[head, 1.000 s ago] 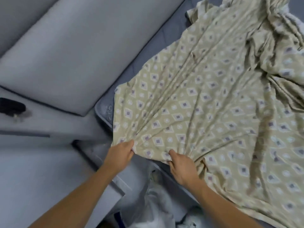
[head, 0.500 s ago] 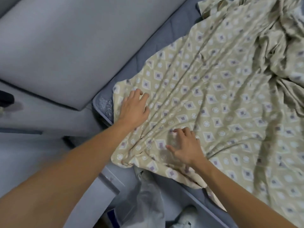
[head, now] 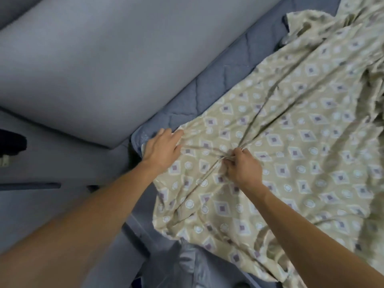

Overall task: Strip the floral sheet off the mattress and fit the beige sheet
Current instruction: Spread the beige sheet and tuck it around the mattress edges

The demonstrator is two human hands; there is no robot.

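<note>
The beige sheet (head: 291, 132), printed with purple diamonds and white circles, lies rumpled over the blue quilted mattress (head: 218, 80). My left hand (head: 162, 149) lies flat with straight fingers on the sheet's corner, right at the mattress corner. My right hand (head: 242, 167) pinches a gathered fold of the sheet a little to the right, and creases radiate from that pinch. The sheet's near edge hangs over the mattress side. No floral sheet is in view.
A grey padded headboard or wall panel (head: 93, 59) runs along the mattress's left side. Grey floor (head: 31, 204) lies at the lower left. A dark object (head: 12, 140) sits at the left edge. Pale cloth or plastic (head: 191, 265) lies below the bed's near side.
Both hands let go of the sheet's near edge and moved up onto the mattress. The left hand went to the corner; the right hand now pinches a fold where it lay flat.
</note>
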